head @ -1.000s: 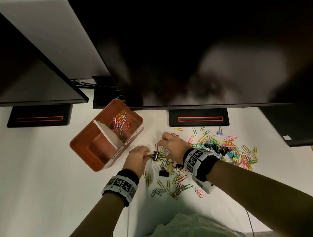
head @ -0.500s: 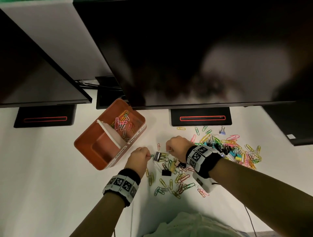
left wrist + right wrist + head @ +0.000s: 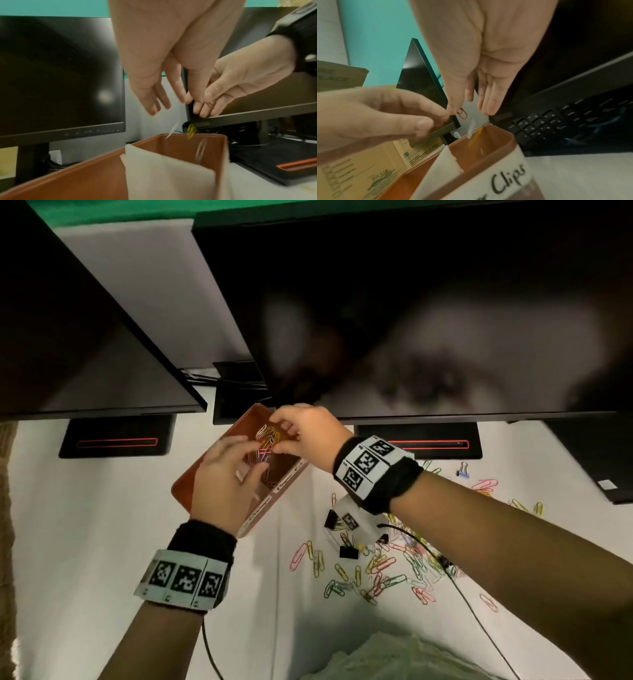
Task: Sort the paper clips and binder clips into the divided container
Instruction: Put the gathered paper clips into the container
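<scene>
Orange divided container (image 3: 85, 175) on a white desk (image 3: 85, 542). Left hand (image 3: 222, 484) and right hand (image 3: 308, 436) hover over its far compartment, fingers loose and spread, paper clips (image 3: 191, 131) falling in. Likely next: pinch more from the scattered pile (image 3: 376, 570).

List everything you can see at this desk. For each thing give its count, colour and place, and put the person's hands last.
divided container: one, orange-brown with a white divider, on the table under both hands
paper clips in the container: several, mixed colours, far compartment
falling paper clips: a few, yellow and pale, in the air just above the container
loose paper clips: many, mixed colours, scattered right of the container
black binder clips: at least two, among the loose clips
bluish binder clip: one, farther right
monitors: at least two, black, behind the container
table: one, white
wristbands: two, black with marker tags
left hand: over the container, fingers relaxed
right hand: over the far compartment, fingers straight
</scene>
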A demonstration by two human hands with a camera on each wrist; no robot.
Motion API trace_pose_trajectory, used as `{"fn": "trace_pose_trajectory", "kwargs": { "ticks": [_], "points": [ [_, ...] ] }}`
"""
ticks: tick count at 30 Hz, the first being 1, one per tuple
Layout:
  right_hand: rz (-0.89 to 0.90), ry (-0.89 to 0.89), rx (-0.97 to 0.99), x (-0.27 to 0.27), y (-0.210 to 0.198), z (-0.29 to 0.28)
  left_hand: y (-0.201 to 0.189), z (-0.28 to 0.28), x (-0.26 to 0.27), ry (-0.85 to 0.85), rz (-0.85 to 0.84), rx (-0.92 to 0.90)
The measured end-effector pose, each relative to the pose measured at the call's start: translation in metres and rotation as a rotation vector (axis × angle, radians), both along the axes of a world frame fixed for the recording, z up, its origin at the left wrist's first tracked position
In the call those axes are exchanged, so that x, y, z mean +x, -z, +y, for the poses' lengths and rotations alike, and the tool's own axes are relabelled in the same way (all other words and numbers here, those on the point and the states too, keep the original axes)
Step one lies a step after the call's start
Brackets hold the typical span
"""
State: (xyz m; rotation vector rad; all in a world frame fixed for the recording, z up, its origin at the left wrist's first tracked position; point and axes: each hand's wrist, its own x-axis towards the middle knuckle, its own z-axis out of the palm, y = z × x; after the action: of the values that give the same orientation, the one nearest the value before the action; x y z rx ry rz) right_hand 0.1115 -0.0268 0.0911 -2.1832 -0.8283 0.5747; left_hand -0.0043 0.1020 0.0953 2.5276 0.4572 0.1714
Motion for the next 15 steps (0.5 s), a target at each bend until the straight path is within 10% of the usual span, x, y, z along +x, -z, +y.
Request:
{"fn": "trace_pose_trajectory", "kwargs": {
  "ticks": [3, 8, 15],
  "points": [
    [0.014, 0.041, -0.036, 0.001, 0.018, -0.030, 0.014, -0.016, -0.014, 0.201, -0.032, -0.098],
    [0.072, -0.003, -0.298, -0.012, 0.055, -0.088, 0.072, -0.059, -0.030, 0.438, 0.399, -0.232],
    [0.167, -0.125, -0.503, -0.029, 0.084, -0.110, 0.110, -0.075, -0.021, 0.420, 0.527, -0.176]
  ]
}}
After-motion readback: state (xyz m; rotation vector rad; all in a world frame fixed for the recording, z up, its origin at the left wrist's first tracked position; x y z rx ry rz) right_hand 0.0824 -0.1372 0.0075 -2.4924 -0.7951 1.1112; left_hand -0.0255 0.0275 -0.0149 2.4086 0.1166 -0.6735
